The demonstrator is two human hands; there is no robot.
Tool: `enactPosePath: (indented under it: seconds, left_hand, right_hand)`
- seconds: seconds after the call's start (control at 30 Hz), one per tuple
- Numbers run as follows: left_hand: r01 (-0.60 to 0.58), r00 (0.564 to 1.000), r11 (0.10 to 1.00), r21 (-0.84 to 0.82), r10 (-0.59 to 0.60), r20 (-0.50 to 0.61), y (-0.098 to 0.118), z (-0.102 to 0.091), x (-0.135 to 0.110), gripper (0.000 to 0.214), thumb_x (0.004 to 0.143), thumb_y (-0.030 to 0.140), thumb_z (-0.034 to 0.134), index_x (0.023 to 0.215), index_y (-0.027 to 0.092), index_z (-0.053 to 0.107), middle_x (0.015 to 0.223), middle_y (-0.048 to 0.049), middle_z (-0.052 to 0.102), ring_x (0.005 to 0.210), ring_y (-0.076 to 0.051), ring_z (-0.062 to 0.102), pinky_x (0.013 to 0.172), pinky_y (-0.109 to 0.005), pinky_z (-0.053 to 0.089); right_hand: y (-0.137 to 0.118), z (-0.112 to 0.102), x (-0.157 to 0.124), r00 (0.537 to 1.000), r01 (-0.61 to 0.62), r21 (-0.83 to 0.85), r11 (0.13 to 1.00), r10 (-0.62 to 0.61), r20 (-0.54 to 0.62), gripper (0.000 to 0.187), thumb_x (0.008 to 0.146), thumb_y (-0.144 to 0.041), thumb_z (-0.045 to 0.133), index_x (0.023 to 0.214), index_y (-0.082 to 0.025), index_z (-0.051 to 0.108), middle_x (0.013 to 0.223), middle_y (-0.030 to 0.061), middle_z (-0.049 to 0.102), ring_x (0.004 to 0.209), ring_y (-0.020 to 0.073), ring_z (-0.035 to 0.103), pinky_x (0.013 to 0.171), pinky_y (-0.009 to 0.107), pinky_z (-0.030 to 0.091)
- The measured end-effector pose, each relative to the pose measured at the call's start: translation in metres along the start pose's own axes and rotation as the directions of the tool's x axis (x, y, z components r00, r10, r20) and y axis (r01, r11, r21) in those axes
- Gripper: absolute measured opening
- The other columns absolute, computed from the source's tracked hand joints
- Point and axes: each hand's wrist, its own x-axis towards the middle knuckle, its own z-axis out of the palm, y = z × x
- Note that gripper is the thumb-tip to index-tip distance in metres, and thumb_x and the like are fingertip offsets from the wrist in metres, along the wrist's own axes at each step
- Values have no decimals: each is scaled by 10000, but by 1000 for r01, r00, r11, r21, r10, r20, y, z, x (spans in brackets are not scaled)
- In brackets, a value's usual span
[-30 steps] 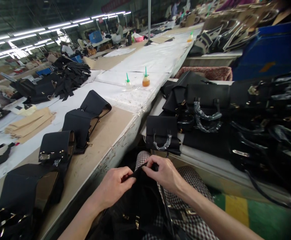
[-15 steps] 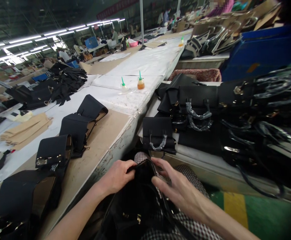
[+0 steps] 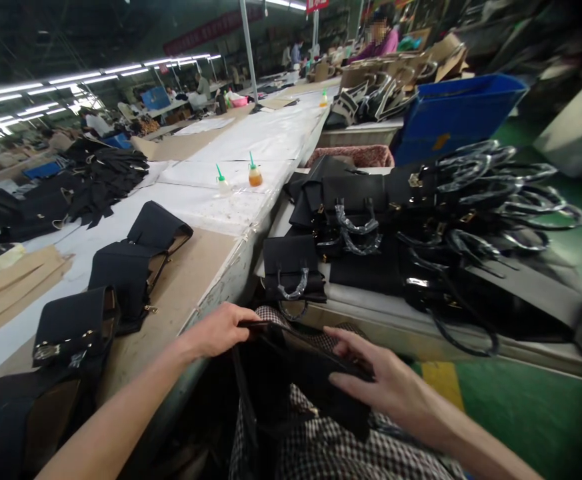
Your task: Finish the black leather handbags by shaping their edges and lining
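Note:
A black handbag point(image 3: 311, 370) lies over my lap on checked cloth point(image 3: 315, 447), its mouth spread wide. At its left top edge, my left hand point(image 3: 223, 330) is closed, the thumb and fingers pinching the rim. Opposite, my right hand point(image 3: 371, 370) grips the right side, with fingertips at the rim and thumb against the panel. The lower part of the bag is dark and hard to make out. Just beyond my hands, a small black handbag point(image 3: 291, 260) with a wrapped handle rests on the right-hand bench.
Several folded black bag bodies point(image 3: 121, 273) line the table on the left. Two glue bottles point(image 3: 255, 175) stand farther up it. Black bags with plastic-wrapped handles point(image 3: 471, 173) crowd the right bench. Behind are a blue bin point(image 3: 455, 120) and a person in a purple top point(image 3: 385, 43).
The view has swung to the right. My hands have moved apart, and the handbag between them now gapes wider and sits tilted differently on my lap.

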Motion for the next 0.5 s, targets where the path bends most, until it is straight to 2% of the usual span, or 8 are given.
enactPosePath:
  seconds: [0.1, 0.13, 0.2, 0.3, 0.37, 0.5]
  left_hand:
    - [-31, 976, 996, -82, 48, 215, 5, -16, -18, 289, 812, 179, 565, 1036, 215, 744, 930, 16, 730, 858, -178, 641, 767, -225, 454]
    - [-36, 960, 994, -103, 63, 273, 5, -17, -22, 301, 808, 178, 582, 1060, 224, 739, 968, 10, 728, 884, -181, 642, 788, -227, 459]
    - [-40, 943, 993, -107, 73, 324, 0, -14, -24, 313, 793, 169, 608, 1070, 238, 737, 1002, 1, 718, 912, -182, 639, 813, -231, 464]
    - [-20, 967, 994, -104, 45, 249, -11, 2, -19, 283, 785, 190, 641, 1048, 234, 736, 1004, -3, 699, 937, -181, 627, 850, -242, 457]
    - [53, 978, 982, -181, -15, 207, -17, 13, -14, 294, 781, 245, 678, 1071, 230, 725, 1008, -2, 702, 949, -187, 628, 854, -252, 460]
    - [160, 978, 936, -313, -108, 176, -20, 28, -4, 368, 743, 290, 733, 1105, 224, 721, 1039, -3, 725, 975, -204, 637, 854, -264, 463]
  right_hand:
    - [-4, -30, 5, 962, -41, 138, 990, 2, 272, 515, 816, -332, 689, 1314, -319, 555, 1088, 18, 680, 969, 235, 658, 798, 295, 557]
    - [-3, -33, 7, 938, -41, 150, 988, -13, 346, 482, 814, -314, 692, 1284, -324, 583, 1109, 9, 679, 998, 234, 650, 826, 288, 545]
    - [0, -29, 12, 908, -13, 136, 991, -45, 416, 377, 826, -291, 679, 1200, -322, 641, 1103, -6, 680, 1019, 224, 637, 873, 284, 517]
    - [11, -11, 17, 922, 26, 143, 989, -79, 379, 171, 885, -354, 611, 1005, -272, 700, 978, -5, 675, 900, 192, 638, 804, 274, 510]
    - [19, -1, 17, 937, 27, 189, 982, -91, 338, 206, 907, -405, 580, 926, -241, 703, 930, 2, 664, 849, 183, 631, 763, 271, 504]
    - [31, 8, 14, 954, -95, 331, 939, -9, 301, 261, 882, -432, 626, 1033, -236, 706, 964, 16, 702, 889, 206, 654, 762, 282, 517]
